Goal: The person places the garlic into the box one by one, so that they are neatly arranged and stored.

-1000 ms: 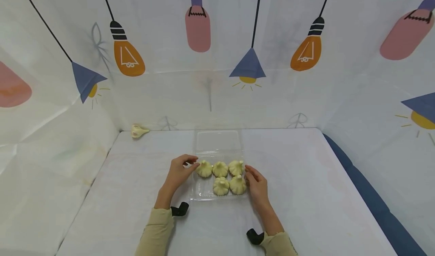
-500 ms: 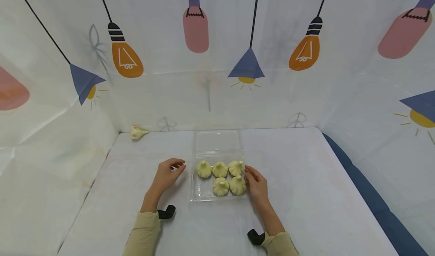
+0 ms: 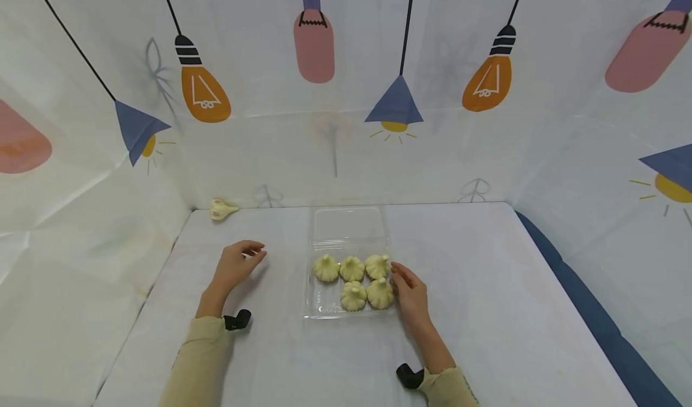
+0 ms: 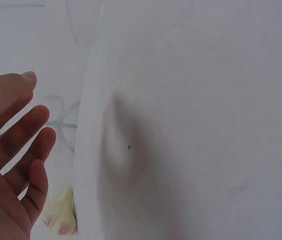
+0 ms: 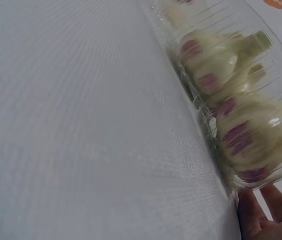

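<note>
A clear plastic clamshell container [image 3: 323, 304] lies on the white table with its lid folded back. Inside are garlic bulbs [image 3: 352, 269], three in the back row and two in the front row at the middle and right. My right hand [image 3: 412, 296] touches the container's right side; in the right wrist view its fingertips [image 5: 275, 200] meet the wall beside a purple-streaked garlic bulb [image 5: 253, 135]. To the container's left, my left hand [image 3: 235, 266] hovers over the table, fingers loosely bent around nothing. One loose garlic bulb [image 3: 221, 209] lies at the back left corner, farther than this hand.
A white sheet [image 3: 335, 143] printed with hanging lamps stands behind and on both sides of the table [image 3: 486, 311]. Dark blue material [image 3: 584, 299] runs along the table's right edge. Each wrist carries a black camera mount [image 3: 238, 319].
My left hand has moved away from the container's left side, leftward and slightly back toward the loose garlic bulb. My right hand has stayed at the container's right side.
</note>
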A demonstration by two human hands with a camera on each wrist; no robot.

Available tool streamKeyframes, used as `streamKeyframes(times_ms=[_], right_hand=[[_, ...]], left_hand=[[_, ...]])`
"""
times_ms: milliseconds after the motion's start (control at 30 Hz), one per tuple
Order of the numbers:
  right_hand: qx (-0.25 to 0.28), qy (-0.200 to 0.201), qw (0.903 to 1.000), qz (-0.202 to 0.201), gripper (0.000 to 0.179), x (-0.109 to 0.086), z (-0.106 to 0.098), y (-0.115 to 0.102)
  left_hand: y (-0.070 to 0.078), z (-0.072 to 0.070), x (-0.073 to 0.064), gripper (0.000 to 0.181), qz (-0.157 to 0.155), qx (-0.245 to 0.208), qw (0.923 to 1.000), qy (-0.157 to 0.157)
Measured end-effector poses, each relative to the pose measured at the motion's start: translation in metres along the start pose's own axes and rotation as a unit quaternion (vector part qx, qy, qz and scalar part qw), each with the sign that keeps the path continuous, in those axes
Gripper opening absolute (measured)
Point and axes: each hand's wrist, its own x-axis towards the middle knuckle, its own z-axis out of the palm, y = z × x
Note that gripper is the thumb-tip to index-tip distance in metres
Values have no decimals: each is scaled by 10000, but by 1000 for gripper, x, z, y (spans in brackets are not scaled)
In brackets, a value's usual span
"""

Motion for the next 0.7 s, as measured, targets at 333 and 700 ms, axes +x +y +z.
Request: streamKeyframes(times_ms=[333, 700], right_hand=[[-88, 29, 9999, 56, 33, 1, -3, 0], [-116, -63, 9999, 110, 34, -5, -3, 0]], left_hand=[[-23, -44, 36, 24, -29, 337, 9994, 34], [-44, -67, 56, 33, -332, 185, 9977, 560]])
